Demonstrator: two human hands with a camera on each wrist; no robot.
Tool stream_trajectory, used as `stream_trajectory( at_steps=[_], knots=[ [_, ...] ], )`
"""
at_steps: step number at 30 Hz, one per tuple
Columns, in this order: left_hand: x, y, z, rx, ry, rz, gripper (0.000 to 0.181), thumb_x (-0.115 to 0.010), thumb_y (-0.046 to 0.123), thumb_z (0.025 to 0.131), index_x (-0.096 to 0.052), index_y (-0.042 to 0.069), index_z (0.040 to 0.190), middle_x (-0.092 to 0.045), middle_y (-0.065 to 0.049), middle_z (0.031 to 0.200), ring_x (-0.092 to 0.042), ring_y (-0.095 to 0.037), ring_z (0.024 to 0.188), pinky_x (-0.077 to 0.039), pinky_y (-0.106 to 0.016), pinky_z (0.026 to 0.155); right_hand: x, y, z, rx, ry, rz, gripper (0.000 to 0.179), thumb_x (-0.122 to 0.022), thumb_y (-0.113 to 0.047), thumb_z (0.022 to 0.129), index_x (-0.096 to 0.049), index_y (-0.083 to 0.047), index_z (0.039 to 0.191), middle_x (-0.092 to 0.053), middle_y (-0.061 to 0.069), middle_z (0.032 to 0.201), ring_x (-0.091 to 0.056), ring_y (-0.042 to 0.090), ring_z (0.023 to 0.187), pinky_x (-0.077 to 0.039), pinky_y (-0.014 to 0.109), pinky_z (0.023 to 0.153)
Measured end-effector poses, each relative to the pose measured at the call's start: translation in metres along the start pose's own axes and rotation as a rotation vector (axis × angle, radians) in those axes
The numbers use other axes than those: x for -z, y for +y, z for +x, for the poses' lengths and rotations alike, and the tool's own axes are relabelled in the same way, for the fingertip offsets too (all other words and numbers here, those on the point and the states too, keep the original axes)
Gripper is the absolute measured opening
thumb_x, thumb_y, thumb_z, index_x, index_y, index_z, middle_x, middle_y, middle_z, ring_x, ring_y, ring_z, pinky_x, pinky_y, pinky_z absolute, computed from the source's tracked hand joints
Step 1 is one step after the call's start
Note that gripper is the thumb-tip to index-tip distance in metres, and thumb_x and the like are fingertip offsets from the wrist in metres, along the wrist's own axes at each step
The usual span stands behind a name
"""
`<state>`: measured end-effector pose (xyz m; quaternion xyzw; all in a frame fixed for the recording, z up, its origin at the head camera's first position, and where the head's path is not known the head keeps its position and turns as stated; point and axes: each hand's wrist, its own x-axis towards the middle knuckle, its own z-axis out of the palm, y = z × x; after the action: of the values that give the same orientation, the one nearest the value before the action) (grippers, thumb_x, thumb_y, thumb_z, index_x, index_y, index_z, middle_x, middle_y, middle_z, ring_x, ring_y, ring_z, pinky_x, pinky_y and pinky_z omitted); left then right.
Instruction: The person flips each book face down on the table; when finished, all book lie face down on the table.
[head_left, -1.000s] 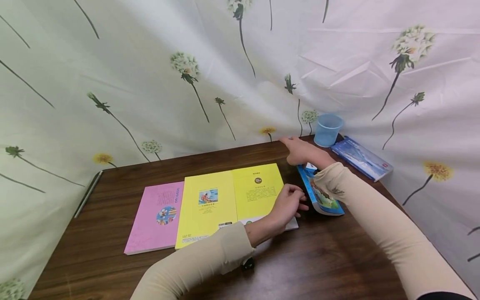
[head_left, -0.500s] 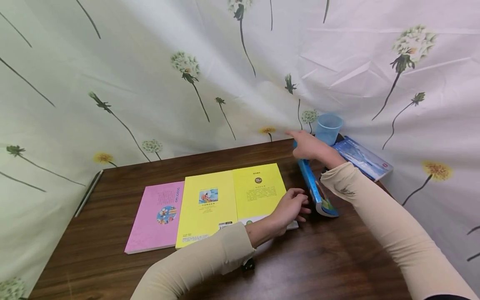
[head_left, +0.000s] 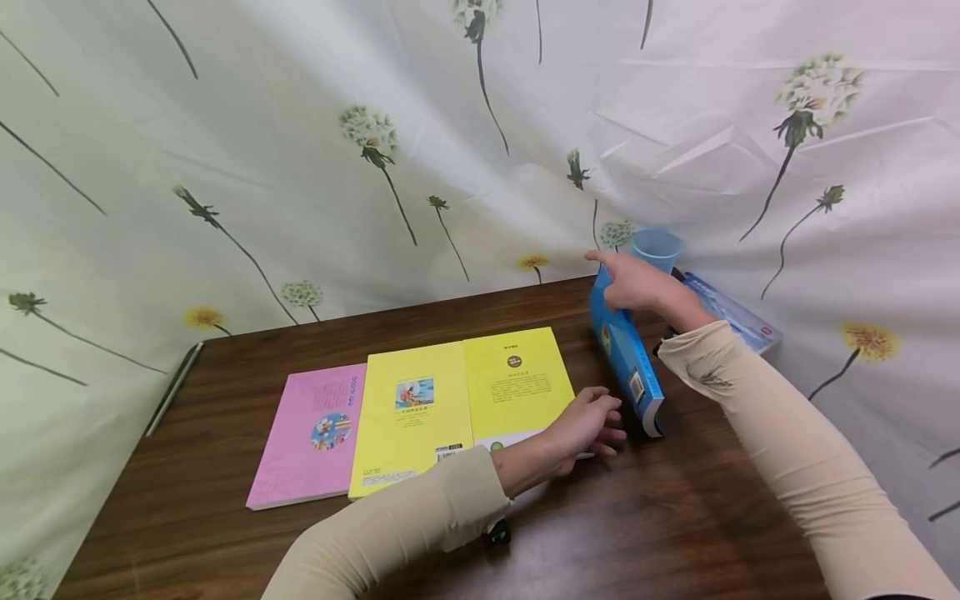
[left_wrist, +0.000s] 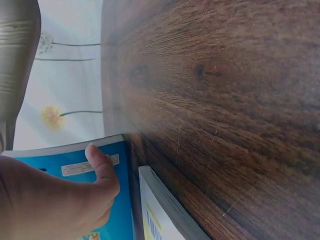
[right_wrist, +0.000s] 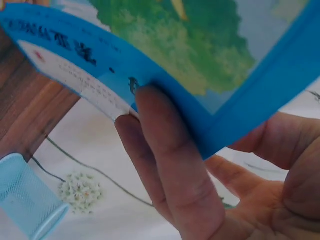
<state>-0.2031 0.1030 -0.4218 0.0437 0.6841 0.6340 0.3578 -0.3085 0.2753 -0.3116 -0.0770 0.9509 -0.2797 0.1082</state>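
Observation:
A blue paperback book (head_left: pixel 626 354) stands tilted up on its long edge at the right of the table. My right hand (head_left: pixel 651 290) grips its far end; in the right wrist view, fingers (right_wrist: pixel 172 150) lie against the picture cover and the thumb is behind. My left hand (head_left: pixel 573 435) hovers with loosely bent fingers over the near right corner of a yellow book (head_left: pixel 517 379), beside the blue book's lower end. In the left wrist view its thumb (left_wrist: pixel 102 162) overlaps the blue cover. Another yellow book (head_left: pixel 412 358) and a pink book (head_left: pixel 300 450) lie flat to the left.
Behind the right hand stands a light blue mesh cup (head_left: pixel 656 248). A blue-and-white book (head_left: pixel 738 312) lies at the table's right edge, partly behind the forearm. A floral curtain (head_left: pixel 300 167) hangs along the back of the dark wooden table (head_left: pixel 187 467).
The right hand has raised the blue book from a low slant to nearly upright, moving slightly up and right, so its back cover shows. The left hand has barely shifted.

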Motion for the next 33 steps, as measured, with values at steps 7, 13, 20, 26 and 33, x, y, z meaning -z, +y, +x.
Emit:
stream_trajectory(
  at_steps=[7, 13, 20, 26, 33],
  knots=[
    [0.0, 0.002, 0.0, 0.056, 0.021, -0.007, 0.057, -0.052, 0.033, 0.101, -0.034, 0.01, 0.15, -0.057, -0.015, 0.125, -0.067, -0.029, 0.109, -0.059, -0.038, 0.082, 0.012, 0.003, -0.009, 0.022, 0.008, 0.094, 0.087, -0.049, 0.012, 0.079, -0.023, -0.01, 0.159, -0.022, -0.004, 0.062, -0.023, 0.014, 0.048, -0.031, 0.03, 0.051],
    [-0.002, 0.003, 0.001, 0.093, 0.051, -0.036, 0.063, -0.054, 0.032, 0.1, -0.029, 0.009, 0.153, -0.055, -0.018, 0.127, -0.065, -0.028, 0.106, -0.059, -0.042, 0.085, 0.022, 0.007, -0.014, -0.024, 0.0, 0.153, 0.089, -0.054, 0.01, 0.08, -0.023, -0.017, 0.159, -0.054, 0.015, 0.089, -0.03, 0.015, 0.048, -0.037, 0.034, 0.051],
    [0.0, 0.002, 0.002, 0.121, 0.047, -0.062, 0.049, -0.055, 0.033, 0.1, -0.04, 0.01, 0.141, -0.058, -0.017, 0.121, -0.068, -0.027, 0.095, -0.061, -0.042, 0.08, 0.035, 0.007, -0.023, -0.065, 0.004, 0.271, 0.09, -0.058, 0.01, 0.085, -0.02, -0.019, 0.16, -0.015, 0.028, 0.162, -0.05, 0.026, 0.078, -0.043, 0.034, 0.056],
    [0.003, 0.003, 0.003, 0.134, 0.014, -0.06, 0.046, -0.053, 0.032, 0.101, -0.043, 0.01, 0.139, -0.061, -0.016, 0.118, -0.071, -0.027, 0.096, -0.061, -0.041, 0.08, 0.04, 0.011, -0.027, -0.066, 0.005, 0.307, 0.089, -0.058, 0.01, 0.086, -0.02, -0.02, 0.16, -0.016, 0.029, 0.16, -0.052, 0.032, 0.096, -0.048, 0.034, 0.061],
    [0.005, 0.005, 0.001, 0.141, -0.017, -0.035, 0.044, -0.051, 0.033, 0.101, -0.048, 0.009, 0.138, -0.062, -0.013, 0.114, -0.072, -0.026, 0.096, -0.06, -0.036, 0.077, 0.041, 0.017, -0.029, -0.075, 0.006, 0.318, 0.09, -0.058, 0.01, 0.086, -0.017, -0.018, 0.161, -0.012, 0.03, 0.161, -0.047, 0.044, 0.117, -0.055, 0.038, 0.072]
  ],
)
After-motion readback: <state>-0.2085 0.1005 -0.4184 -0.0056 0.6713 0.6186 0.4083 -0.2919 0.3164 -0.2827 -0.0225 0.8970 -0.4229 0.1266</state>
